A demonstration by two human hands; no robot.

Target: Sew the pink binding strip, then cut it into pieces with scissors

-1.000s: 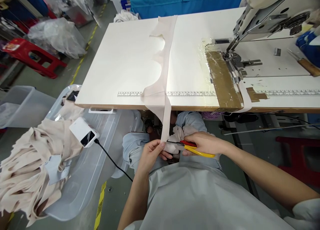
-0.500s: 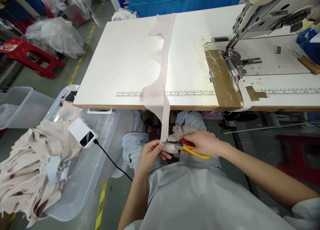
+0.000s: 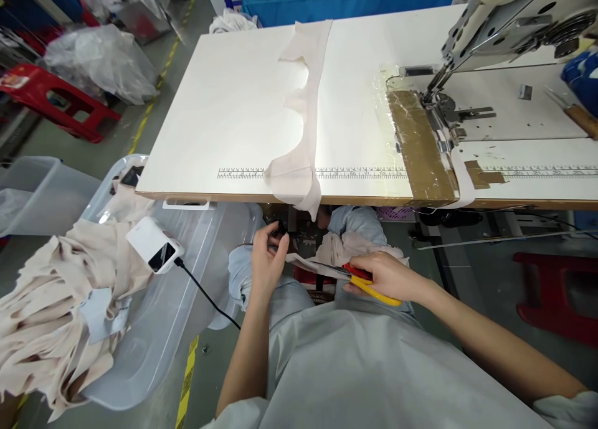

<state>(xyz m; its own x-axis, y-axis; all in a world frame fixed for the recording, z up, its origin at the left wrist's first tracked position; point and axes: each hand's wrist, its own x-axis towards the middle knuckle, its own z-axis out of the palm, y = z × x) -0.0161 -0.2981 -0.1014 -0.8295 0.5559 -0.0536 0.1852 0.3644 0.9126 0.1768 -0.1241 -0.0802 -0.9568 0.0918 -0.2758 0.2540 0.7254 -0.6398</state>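
My right hand (image 3: 380, 273) is closed around the red and yellow handles of a pair of scissors (image 3: 374, 289), whose blades point left over my lap. Pale fabric (image 3: 303, 262) lies along the blades and gathers behind them. My left hand (image 3: 271, 254) is raised to the left of the blade tips, thumb and fingers apart, with no fabric visible between them. A cut-out pale fabric piece (image 3: 306, 136) lies across the white table (image 3: 224, 105), its lower end hanging just over the front edge.
A sewing machine (image 3: 504, 37) stands at the table's right, a pale strip (image 3: 462, 180) under its foot. At left, a clear bin (image 3: 140, 360) holds heaped fabric strips (image 3: 70, 292) and a white device (image 3: 156, 245) with a black cable. Red stools (image 3: 60, 102) stand on the floor.
My left hand has let go of the fabric strip and moved up and left. The strip's hanging end has risen to the table edge. The scissors have shifted slightly right and down.
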